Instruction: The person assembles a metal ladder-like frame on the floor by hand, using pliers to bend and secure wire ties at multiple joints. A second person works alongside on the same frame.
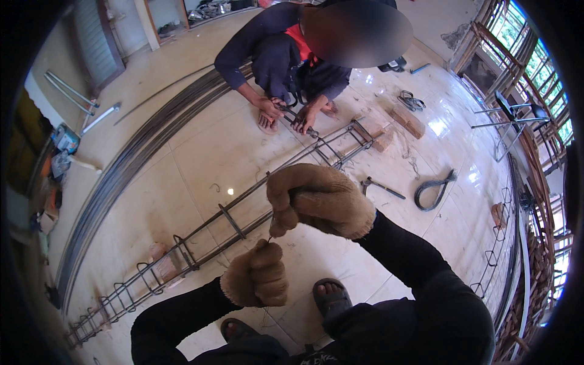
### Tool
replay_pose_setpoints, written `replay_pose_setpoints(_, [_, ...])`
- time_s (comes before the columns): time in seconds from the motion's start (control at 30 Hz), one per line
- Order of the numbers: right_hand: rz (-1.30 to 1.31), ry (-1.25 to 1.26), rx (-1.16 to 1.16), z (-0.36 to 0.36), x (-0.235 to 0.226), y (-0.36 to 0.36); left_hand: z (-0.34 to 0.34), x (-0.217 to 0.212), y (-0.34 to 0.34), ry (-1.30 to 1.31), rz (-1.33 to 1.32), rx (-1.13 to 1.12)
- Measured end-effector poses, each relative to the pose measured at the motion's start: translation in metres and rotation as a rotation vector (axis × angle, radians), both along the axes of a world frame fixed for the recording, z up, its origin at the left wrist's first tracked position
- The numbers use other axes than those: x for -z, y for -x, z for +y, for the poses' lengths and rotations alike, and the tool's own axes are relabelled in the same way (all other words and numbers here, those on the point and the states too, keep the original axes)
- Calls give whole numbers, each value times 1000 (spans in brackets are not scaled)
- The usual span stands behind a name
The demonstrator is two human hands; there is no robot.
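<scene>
My left hand [255, 275], in a brown work glove, is closed in a fist with its thumb side up. Just above it, the gloved fingers of my right hand [322, 201] are pinched together. A short bit of thin wire [270, 239] shows between the two hands, its ends hidden in the gloves. Beyond and partly behind my hands, a long rebar cage [231, 220] with square stirrups runs from lower left to upper right. A crouching co-worker [286, 67] grips a dark tool [291, 113] with both hands at the cage's far end.
Long loose steel bars [143, 137] curve along the left. Bricks [406, 121] lie by the cage's far end, another brick [163, 263] under its near part. Pincers [383, 187] and a wire coil [435, 190] rest on the tiles at right, with a folding chair [517, 118] farther off.
</scene>
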State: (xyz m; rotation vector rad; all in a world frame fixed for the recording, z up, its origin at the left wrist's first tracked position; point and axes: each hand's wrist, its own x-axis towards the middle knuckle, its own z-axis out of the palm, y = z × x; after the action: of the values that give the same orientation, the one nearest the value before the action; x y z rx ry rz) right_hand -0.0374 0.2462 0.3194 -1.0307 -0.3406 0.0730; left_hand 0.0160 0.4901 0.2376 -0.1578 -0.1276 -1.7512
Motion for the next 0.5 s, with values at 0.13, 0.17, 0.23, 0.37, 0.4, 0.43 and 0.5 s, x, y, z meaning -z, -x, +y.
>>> replay_pose_setpoints(0.13, [-120,362,-48,-15,-19,4,16,16,8,-141,-2,-1])
replay_pose_setpoints(0.17, [-227,416,-87,-18,-19,1,23,21,10,-158,-19,9])
replay_pose_setpoints(0.23, [-338,427,-113,-21,-11,-5,32,26,11,-179,-54,27])
replay_pose_setpoints(0.37, [-390,271,-180,-17,5,-14,31,33,15,-97,-55,99])
replay_pose_setpoints(0.4, [-359,195,-193,-15,8,-14,28,33,15,-63,-43,124])
replay_pose_setpoints(0.43, [-326,116,-208,-12,12,-14,26,30,15,-14,-39,119])
replay_pose_setpoints(0.5, [-127,-47,-251,-1,16,-9,20,17,15,99,-26,78])
